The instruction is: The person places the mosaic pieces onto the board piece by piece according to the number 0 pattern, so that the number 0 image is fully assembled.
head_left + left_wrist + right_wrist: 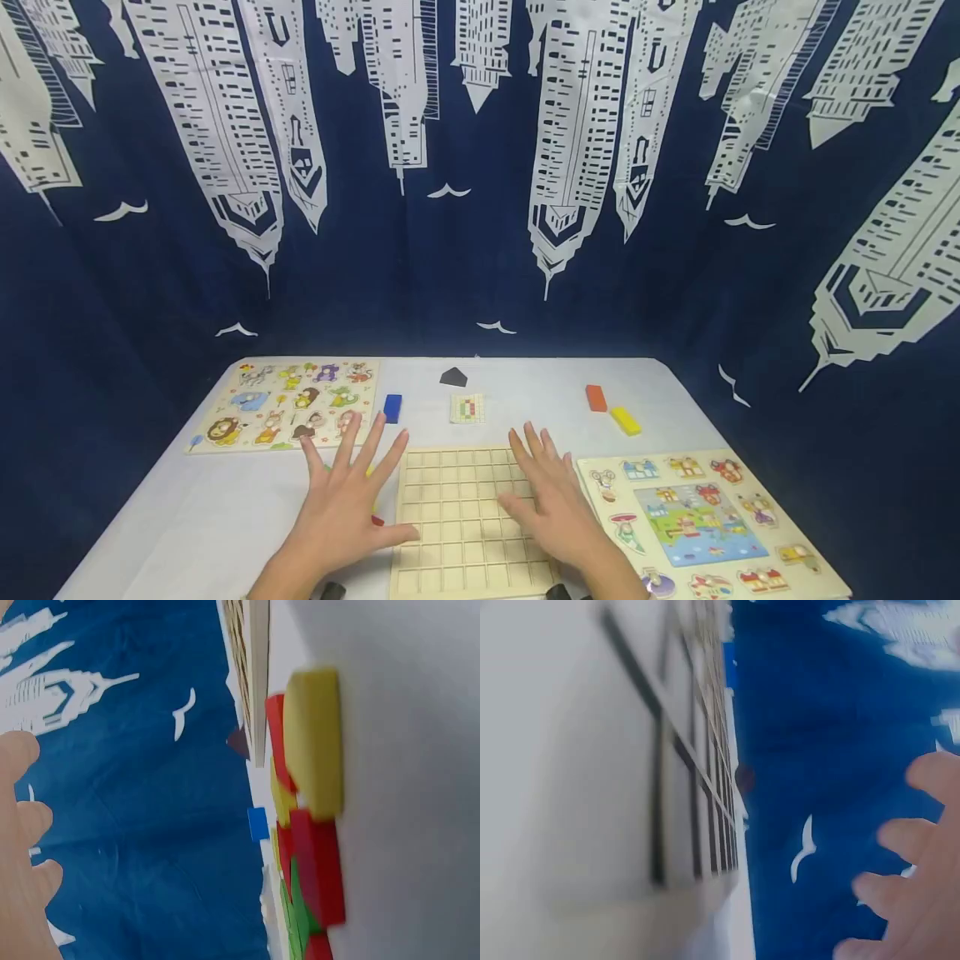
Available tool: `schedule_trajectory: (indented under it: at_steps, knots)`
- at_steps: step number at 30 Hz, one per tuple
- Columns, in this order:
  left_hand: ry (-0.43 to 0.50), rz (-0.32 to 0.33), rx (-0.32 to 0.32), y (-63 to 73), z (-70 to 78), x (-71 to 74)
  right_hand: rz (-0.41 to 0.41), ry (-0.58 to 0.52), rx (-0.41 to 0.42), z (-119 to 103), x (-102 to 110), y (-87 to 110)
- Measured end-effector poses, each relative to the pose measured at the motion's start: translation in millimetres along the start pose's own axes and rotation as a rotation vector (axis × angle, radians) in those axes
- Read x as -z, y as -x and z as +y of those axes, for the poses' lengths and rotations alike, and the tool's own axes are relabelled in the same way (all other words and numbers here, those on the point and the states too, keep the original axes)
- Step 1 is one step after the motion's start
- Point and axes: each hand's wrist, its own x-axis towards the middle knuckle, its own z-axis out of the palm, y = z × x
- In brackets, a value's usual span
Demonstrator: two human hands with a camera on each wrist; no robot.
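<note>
My left hand [337, 521] is spread with straight fingers over the left edge of a wooden grid board [465, 533], its thumb overlapping the board in the head view. My right hand [555, 508], fingers also spread, overlaps the board's right side. Neither hand holds anything. Behind the left hand, mostly hidden in the head view, lie several coloured blocks; the left wrist view shows a yellow block [315, 742], a red block [319, 862] and a green block [301, 900] bunched together. The board's square cells [679, 810] fill much of the right wrist view.
Beyond the board lie a small patterned card [467, 408], a black five-sided piece [453, 377], a blue block [392, 408], an orange-red block [596, 397] and a yellow block [625, 421]. An animal puzzle [258, 425] stands back left, another picture puzzle [622, 483] front right.
</note>
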Motion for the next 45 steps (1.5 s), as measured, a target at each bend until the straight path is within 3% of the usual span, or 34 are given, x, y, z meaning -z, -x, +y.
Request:
schedule_trajectory:
  at_steps: [3,8,11,13,15,20,27,33,45]
  knots:
    - [0.087,0.022,0.105,-1.4,-4.2,0.0,-0.022,-0.134,-0.098,7.8,6.4,-0.4]
    - [0.348,0.152,0.434,-5.2,-20.3,-5.5,0.000,-0.161,-0.242,19.6,5.1,0.8]
    - [0.438,0.136,0.584,-4.1,-32.2,-13.7,-0.003,-0.099,-0.303,23.0,-2.0,2.6]
    - [0.445,0.084,0.619,-2.1,-38.5,-21.0,-0.025,-0.052,-0.306,24.1,-6.5,3.3]
    - [0.427,0.041,0.600,0.0,-43.4,-29.2,-0.049,-0.013,-0.286,24.9,-10.1,4.3]
    - [0.348,-0.017,0.481,-3.2,-46.4,-46.3,-0.071,0.012,-0.264,27.6,-11.7,5.0]
    - [0.304,-0.074,0.406,-4.3,-43.4,-50.9,-0.116,-0.040,-0.252,27.2,-10.4,4.8]
    - [0.328,-0.112,0.390,-4.9,-40.7,-49.9,-0.158,-0.051,-0.251,24.9,-5.0,7.3]
    - [0.363,-0.086,0.462,-6.3,-40.9,-47.8,-0.163,-0.052,-0.249,27.9,-5.5,7.4]
